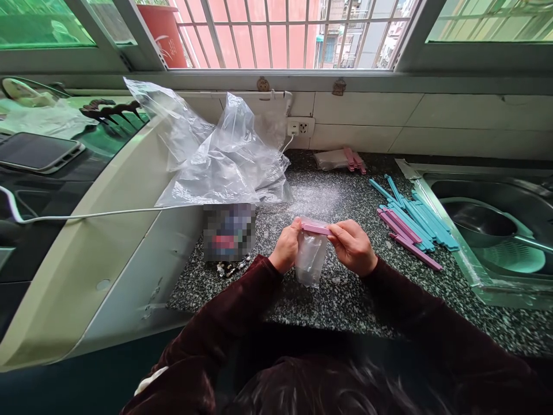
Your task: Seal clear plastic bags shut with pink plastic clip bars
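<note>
A small clear plastic bag (311,262) hangs over the counter, with a pink bag clip (315,229) lying across its upper part. At the left end of the clip, my left hand (287,246) is closed on the bag's top and the clip. My right hand (353,248) pinches the clip's right end between thumb and finger. To the right lie several blue bag clips (425,216) in a loose pile. Some loose pink clips (408,236) rest against the pile's near side. Whether the bag contains anything is hard to see.
A large crumpled plastic bag (220,155) stands at the back left, above a blurred-out object (228,233). A white cable (116,213) crosses on the left. By the wall lies a small bag with pink clips (354,160). The sink (479,276) holds a pan (479,222).
</note>
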`<state>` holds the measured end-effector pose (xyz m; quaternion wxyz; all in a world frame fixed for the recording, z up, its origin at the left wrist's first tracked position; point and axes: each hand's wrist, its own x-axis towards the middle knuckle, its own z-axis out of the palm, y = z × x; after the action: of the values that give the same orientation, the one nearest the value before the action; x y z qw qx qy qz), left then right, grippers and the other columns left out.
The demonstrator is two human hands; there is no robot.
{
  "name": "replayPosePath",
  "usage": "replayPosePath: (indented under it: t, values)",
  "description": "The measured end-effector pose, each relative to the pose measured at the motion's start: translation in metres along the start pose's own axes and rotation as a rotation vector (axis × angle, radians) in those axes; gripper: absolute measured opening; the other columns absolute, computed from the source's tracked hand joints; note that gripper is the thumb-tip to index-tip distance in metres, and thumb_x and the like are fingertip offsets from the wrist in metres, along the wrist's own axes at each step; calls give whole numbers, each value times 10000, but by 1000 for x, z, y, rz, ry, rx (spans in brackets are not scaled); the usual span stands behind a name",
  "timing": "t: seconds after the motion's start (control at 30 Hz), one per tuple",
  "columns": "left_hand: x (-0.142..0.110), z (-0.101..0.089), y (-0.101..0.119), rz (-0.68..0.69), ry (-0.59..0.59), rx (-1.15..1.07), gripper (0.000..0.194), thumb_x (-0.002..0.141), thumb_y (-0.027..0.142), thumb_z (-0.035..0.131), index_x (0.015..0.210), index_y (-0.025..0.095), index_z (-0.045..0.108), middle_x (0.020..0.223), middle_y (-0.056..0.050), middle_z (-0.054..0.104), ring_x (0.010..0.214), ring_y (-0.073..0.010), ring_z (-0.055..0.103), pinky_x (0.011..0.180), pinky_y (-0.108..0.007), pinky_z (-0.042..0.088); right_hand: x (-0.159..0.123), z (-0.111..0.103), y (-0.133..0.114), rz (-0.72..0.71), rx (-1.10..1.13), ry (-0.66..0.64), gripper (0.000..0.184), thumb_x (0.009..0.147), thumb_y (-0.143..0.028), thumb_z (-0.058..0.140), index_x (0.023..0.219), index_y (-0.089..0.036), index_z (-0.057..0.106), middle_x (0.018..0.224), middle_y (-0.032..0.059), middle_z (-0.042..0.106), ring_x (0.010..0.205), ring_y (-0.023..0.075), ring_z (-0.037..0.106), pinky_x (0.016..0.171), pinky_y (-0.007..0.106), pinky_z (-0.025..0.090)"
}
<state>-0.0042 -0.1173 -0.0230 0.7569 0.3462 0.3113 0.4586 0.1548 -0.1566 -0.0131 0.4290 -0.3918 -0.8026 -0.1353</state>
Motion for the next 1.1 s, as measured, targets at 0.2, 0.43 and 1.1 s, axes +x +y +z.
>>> replayPosePath:
  t: [0.2,0.43,1.1]
  values:
    - [1,0,-1,-35,30,2,427,738,535,585,691,112,616,581,-6,600,541,-109,517,560,-232,415,-1,0,-1,28,-4,-10,236,850,-157,497,1070,-158,579,777,77,599,713,176,518,633,315,481]
    - [2,-1,-3,-4,40,13,388,770,495,563,684,121,613,600,-5,607,545,-105,512,549,-226,410,0,1,-2,44,14,-6,228,839,-143,508,1051,-166,591,782,75,602,719,178,537,639,324,501]
    - [5,4,1,-14,182,12,335,753,434,591,624,126,563,535,35,541,487,-71,444,523,-207,358,6,0,-5,314,214,20,151,861,-208,502,934,-178,632,849,77,606,828,180,581,723,352,528]
